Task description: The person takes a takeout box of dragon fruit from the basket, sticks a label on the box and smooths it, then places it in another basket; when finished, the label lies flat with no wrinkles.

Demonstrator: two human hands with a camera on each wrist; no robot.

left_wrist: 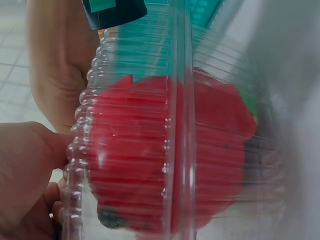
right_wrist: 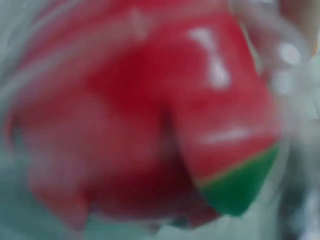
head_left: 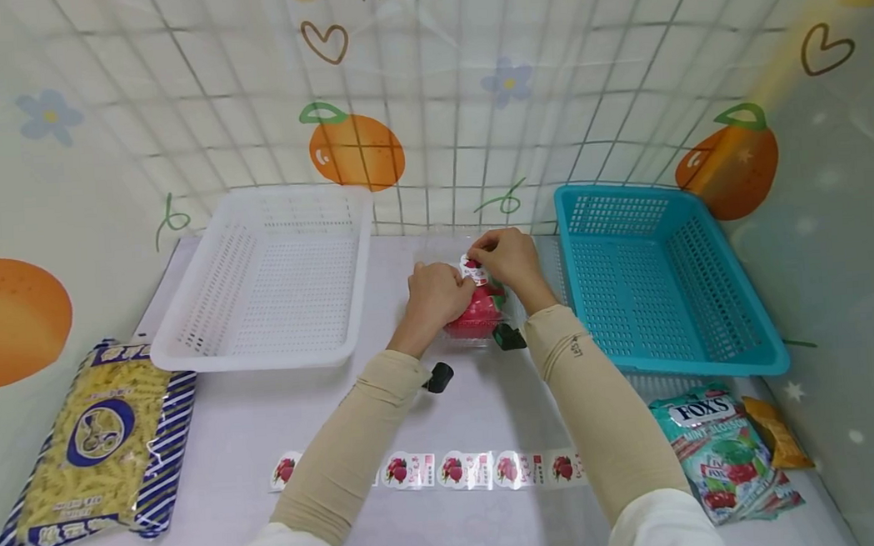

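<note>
A clear plastic clamshell box (head_left: 478, 327) with red fruit (head_left: 475, 312) inside sits on the table between two baskets. My left hand (head_left: 436, 292) grips its left side. My right hand (head_left: 502, 256) pinches a small round fruit sticker (head_left: 472, 269) at the box's top. In the left wrist view the ribbed clear box (left_wrist: 175, 150) fills the frame, the red fruit (left_wrist: 210, 155) behind it, my left hand's fingers (left_wrist: 22, 170) at its edge. The right wrist view is a blurred close-up of the red fruit (right_wrist: 150, 115) with a green part (right_wrist: 240, 185).
A white basket (head_left: 264, 275) stands at the back left, a blue basket (head_left: 655, 276) at the right. A strip of fruit stickers (head_left: 464, 470) lies near the front. A pasta bag (head_left: 94, 444) is at the left, Fox's candy bags (head_left: 726, 451) at the right.
</note>
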